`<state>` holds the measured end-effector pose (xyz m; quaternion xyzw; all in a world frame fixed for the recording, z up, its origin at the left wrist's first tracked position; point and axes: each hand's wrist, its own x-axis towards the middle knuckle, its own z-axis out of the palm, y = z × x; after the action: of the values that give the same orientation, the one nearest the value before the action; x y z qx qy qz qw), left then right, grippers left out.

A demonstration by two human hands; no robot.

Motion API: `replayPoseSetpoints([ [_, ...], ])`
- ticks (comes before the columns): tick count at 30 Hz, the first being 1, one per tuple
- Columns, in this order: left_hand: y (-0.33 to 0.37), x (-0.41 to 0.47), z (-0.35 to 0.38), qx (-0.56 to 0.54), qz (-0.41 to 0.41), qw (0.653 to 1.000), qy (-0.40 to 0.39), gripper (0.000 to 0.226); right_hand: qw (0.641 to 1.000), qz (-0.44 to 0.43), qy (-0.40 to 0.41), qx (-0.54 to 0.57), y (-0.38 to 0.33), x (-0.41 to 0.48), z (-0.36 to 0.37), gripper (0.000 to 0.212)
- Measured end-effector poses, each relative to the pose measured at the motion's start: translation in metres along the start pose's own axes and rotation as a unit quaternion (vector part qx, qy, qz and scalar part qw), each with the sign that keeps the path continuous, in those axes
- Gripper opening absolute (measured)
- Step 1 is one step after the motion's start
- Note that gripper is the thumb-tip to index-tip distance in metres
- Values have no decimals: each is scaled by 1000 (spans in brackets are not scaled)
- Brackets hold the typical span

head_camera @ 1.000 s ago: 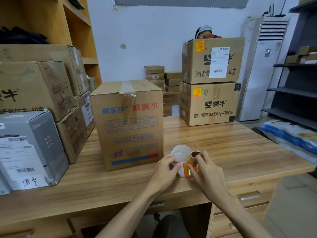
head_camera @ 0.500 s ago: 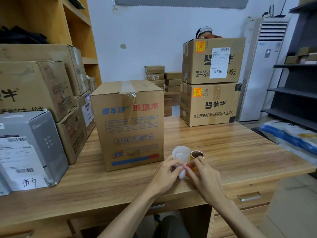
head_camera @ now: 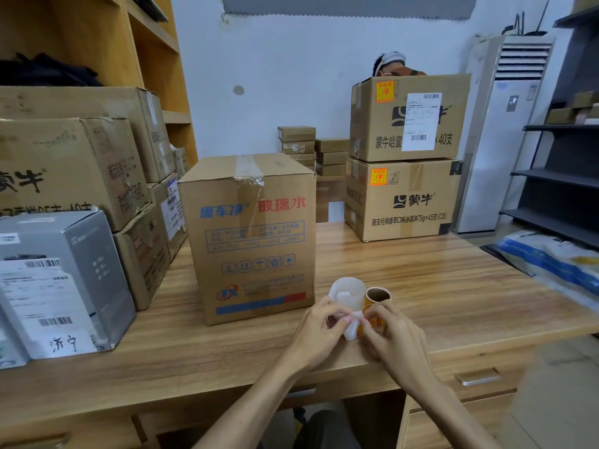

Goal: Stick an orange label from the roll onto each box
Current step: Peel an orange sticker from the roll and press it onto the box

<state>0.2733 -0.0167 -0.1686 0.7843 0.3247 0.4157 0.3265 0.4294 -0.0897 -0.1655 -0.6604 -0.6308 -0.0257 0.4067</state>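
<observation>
Label roll (head_camera: 376, 298): orange labels on a brown cardboard core, open end of core facing up. Held over the front part of the wooden desk (head_camera: 437, 286), just right of the front carton's lower corner.

Backing strip (head_camera: 346, 291): white, translucent, curling up and left from the roll in a loose loop, touching the roll at its base.

Left hand (head_camera: 319, 332): fingers curled, thumb and forefinger pinching the lower end of the backing strip.

Right hand (head_camera: 393, 338): fingers curled round the lower side of the label roll, fingertips meeting those of the left hand at the seam between strip and roll. Cannot tell whether a label is lifted.

Front carton (head_camera: 252, 234): brown, upright, taped top, blue and red print, centre of desk, just behind and left of the hands.

Upper carton (head_camera: 418, 121): stacked on lower carton (head_camera: 405, 202), far right of desk, well apart from the hands. One orange label on each, at top left of the near face: upper label (head_camera: 385, 91), lower label (head_camera: 378, 177). White shipping slip on the upper carton.

Grey box (head_camera: 61, 280): left edge of desk, white barcode slip on front.

Brown carton stack (head_camera: 68, 166): behind grey box, against wooden shelving (head_camera: 152, 59).

Floor-standing air conditioner (head_camera: 505, 134): right of the stacked cartons.
</observation>
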Motion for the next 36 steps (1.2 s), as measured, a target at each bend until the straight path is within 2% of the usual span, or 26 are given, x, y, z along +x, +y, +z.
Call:
replayPoseSetpoints([
  [4, -3, 1, 1, -1, -22, 999, 24, 9, 998, 20, 17, 56, 1, -1, -6, 24],
  [13, -2, 2, -2, 4, -46, 999, 19, 13, 986, 61, 40, 152, 29, -7, -25, 25],
  [24, -2, 2, -2, 20, -67, 997, 13, 12, 977, 92, 41, 185, 37, -15, -45, 27],
  [32, 1, 1, -1, 29, -76, 997, 4, 14, 968, 101, 95, 211, 33, -14, -62, 30],
  [36, 6, -1, -4, 33, -57, 997, 43, 25, 976, 65, 115, 171, 17, -7, -68, 29],
])
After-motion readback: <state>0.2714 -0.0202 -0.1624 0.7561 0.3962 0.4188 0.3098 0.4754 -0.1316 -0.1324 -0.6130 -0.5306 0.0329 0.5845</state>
